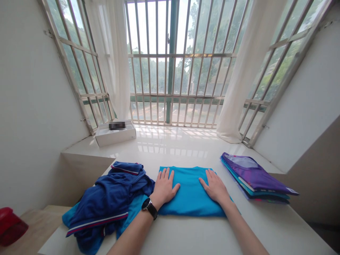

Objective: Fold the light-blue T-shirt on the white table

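A folded turquoise garment [190,198] lies flat on the white table [202,237] in front of me. My left hand [164,187], with a black watch on its wrist, rests palm down on the garment's left part, fingers stretched out. My right hand [214,186] lies flat on its right part, fingers also spread. Neither hand holds anything.
A loose heap of dark blue clothes [111,202] sits at the table's left. A stack of folded purple and teal garments [253,179] lies at the right. A white box [115,132] stands on the window ledge at the back left. A red object [10,225] is low at the far left.
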Motion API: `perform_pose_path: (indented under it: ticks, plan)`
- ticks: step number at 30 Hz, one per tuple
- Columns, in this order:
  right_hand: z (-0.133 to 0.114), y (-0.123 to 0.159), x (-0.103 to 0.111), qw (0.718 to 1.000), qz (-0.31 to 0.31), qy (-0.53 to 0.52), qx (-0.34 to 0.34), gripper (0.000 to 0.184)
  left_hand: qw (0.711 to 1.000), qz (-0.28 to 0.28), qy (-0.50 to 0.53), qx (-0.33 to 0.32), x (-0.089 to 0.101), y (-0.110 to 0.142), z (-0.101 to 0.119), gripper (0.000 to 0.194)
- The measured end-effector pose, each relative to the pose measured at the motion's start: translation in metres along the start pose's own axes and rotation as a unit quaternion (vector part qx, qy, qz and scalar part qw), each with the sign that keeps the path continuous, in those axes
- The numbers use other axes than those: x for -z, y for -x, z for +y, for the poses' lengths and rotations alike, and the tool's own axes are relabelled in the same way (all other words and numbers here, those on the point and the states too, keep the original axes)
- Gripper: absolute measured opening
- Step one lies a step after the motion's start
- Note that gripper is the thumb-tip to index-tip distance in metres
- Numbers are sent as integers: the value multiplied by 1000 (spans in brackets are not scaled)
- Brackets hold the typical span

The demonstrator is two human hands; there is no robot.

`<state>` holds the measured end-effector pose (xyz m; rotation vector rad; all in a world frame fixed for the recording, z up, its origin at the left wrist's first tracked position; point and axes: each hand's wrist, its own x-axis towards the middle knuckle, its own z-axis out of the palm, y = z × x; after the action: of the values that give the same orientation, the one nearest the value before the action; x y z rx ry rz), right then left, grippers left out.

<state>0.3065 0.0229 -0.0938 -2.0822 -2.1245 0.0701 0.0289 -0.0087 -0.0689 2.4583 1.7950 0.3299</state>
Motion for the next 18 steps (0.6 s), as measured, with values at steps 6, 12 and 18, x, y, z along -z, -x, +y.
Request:
perform_pose_path:
  ticks: [6, 12, 18]
  plan:
    - [0, -4, -1, 1000, 19, -11, 4, 75, 1000, 4, 2, 2, 0, 0, 1, 75]
    - [0, -3, -1, 999, 32, -25, -3, 70, 1000, 7, 2, 0, -1, 0, 0, 75]
    - [3, -3, -3, 999, 37, -21, 11, 69, 1000, 9, 3, -1, -4, 0, -2, 74]
